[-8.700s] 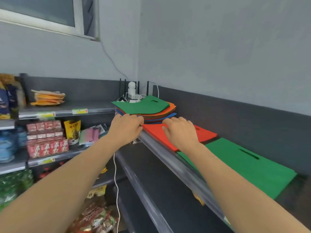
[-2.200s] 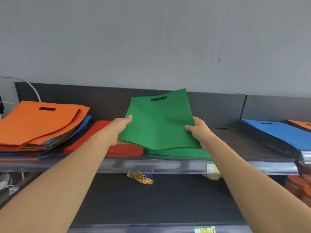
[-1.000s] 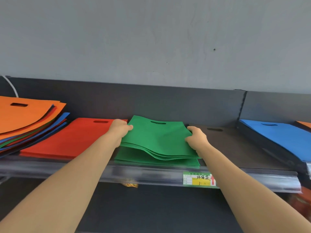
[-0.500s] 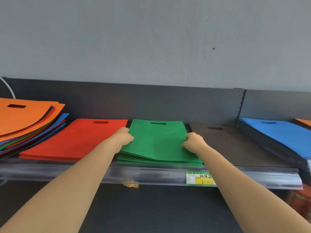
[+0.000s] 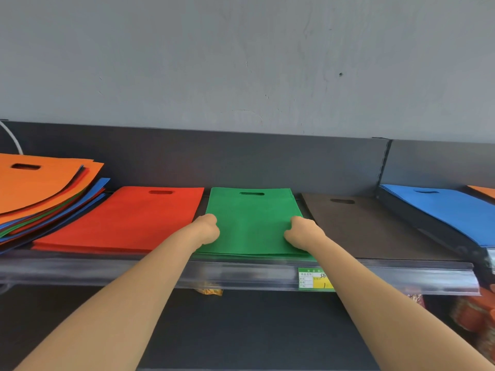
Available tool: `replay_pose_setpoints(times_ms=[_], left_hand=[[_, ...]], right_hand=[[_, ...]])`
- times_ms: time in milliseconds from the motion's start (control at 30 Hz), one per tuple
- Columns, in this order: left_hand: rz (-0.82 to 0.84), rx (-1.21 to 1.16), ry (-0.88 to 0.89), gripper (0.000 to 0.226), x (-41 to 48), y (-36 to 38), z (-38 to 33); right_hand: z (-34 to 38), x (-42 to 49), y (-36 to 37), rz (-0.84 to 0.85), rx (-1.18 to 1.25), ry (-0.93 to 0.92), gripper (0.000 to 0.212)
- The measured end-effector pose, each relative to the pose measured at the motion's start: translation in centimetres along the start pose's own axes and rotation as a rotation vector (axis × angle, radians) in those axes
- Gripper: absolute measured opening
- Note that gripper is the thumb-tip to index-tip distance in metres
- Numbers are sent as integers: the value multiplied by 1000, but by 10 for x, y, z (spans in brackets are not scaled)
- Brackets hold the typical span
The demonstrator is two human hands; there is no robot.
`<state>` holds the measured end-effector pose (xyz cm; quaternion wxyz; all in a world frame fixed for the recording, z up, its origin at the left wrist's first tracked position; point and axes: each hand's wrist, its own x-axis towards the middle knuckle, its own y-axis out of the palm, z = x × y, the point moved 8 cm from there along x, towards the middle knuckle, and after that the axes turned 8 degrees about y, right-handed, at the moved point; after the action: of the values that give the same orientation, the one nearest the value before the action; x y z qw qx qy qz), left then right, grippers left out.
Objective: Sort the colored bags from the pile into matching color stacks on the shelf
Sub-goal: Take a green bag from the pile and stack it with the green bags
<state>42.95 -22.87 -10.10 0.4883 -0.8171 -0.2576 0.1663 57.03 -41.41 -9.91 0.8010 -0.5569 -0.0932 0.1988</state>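
Note:
A green bag stack (image 5: 253, 220) lies flat on the shelf (image 5: 107, 271), handle slots toward the back wall. My left hand (image 5: 207, 228) grips the stack's left edge with curled fingers. At the right edge my right hand (image 5: 302, 232) does the same. To the left lies a red stack (image 5: 120, 220). Farther left is the mixed pile (image 5: 40, 191), orange on top with blue, green and red beneath. A brown bag (image 5: 361, 226) lies right of the green stack. A blue bag (image 5: 450, 210) and an orange bag's corner (image 5: 484, 190) are at the far right.
A dark back panel and grey wall close off the shelf's rear. A green and yellow price label (image 5: 313, 279) sits on the clear front rail. A white cable (image 5: 13, 137) hangs at the far left. Packaged goods (image 5: 474, 314) show on the lower shelf at right.
The green bag came from the mixed pile and went down onto the green stack. Over the last second it flattened out, and both hands slid slightly toward the front edge.

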Motion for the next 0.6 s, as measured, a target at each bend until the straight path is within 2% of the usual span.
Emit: replay_pose_setpoints(times_ms=[67,133,267,333,433,600], left_hand=[[6,46,22,51,-2,1,-2],[-8,76,81,54,-2,-2,-9],[-67,104,236,49,-8,-16,-29],[-85,147,302,43,-16,-20,-36],[-137,275,336,40,-33,-30,-39],[-260,518,318,37,-63,-59,-21]], right_hand=[[2,-4,0,9,-63,-2,8],[2,-8,-4,-1,-131,-17,11],[18,-18,-16,-109,-134,-195,40],[33,-24,-16,-151,-101,-317,45],[55,-34,-8,-190,-115,-450,44],[99,-56,-3,-372,-247,-573,38]])
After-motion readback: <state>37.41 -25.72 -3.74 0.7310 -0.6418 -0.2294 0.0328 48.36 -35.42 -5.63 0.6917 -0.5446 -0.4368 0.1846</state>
